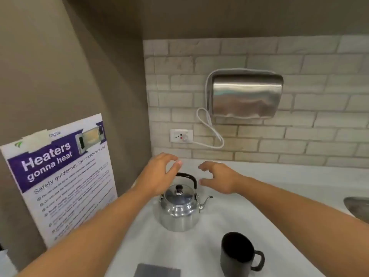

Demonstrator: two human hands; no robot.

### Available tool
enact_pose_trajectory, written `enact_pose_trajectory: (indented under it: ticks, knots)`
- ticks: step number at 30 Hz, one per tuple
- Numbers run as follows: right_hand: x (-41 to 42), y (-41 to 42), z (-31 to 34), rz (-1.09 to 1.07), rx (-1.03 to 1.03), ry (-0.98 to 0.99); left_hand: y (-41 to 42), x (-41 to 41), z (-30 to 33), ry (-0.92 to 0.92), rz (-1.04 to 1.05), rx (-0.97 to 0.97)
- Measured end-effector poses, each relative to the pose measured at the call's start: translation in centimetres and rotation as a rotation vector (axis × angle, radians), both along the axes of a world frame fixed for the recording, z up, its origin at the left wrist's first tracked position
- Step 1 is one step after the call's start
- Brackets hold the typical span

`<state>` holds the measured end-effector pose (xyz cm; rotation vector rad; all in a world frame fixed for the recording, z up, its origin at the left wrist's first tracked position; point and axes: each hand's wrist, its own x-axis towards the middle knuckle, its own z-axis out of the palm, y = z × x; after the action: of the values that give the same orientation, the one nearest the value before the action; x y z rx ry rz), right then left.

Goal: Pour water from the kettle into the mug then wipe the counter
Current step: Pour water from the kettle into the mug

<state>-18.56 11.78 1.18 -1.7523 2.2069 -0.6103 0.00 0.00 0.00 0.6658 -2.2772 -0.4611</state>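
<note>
A shiny metal kettle (179,208) with a black arched handle and black lid knob stands on the white counter (259,220), its spout pointing right. My left hand (157,173) hovers just left of and above the handle, fingers spread and holding nothing. Held to the right of the handle, my right hand (218,176) is also open, with its fingers pointing left. A black mug (238,254) stands nearer to me on the right, handle to the right. A grey cloth (157,270) lies flat at the bottom edge.
A steel hand dryer (246,95) hangs on the brick-tiled wall, its white cord looping to a socket (181,135). A purple and white safety poster (61,172) leans on the left wall. A sink edge (357,206) shows at the right.
</note>
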Motion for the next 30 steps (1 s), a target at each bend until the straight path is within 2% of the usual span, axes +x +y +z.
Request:
enact_pose_trajectory:
  ticks: [5, 7, 16, 21, 26, 30]
  knots:
    - [2.3, -7.4, -4.8, -0.037, -0.028, -0.217, -4.8, -1.3, -4.6, 0.138, 0.026, 0.221]
    - [2.2, -9.4, -6.4, -0.083, -0.097, -0.219, -6.6, -2.2, -6.4, 0.154, 0.057, 0.311]
    - [2.5, -11.3, -8.2, -0.112, -0.219, -0.457, -9.2, -5.1, -11.3, 0.334, 0.15, 0.716]
    - [2.7, -10.6, -7.3, -0.105, -0.247, -0.451, -8.7, -5.9, -10.8, 0.502, 0.19, 0.875]
    - [1.4, -7.3, -5.1, -0.087, -0.211, -0.327, -8.2, -5.9, -8.7, 0.58, 0.222, 0.886]
    - [-0.8, -0.1, -5.5, -0.215, -0.262, -0.229, -7.0, -5.7, -6.7, 0.603, 0.198, 0.86]
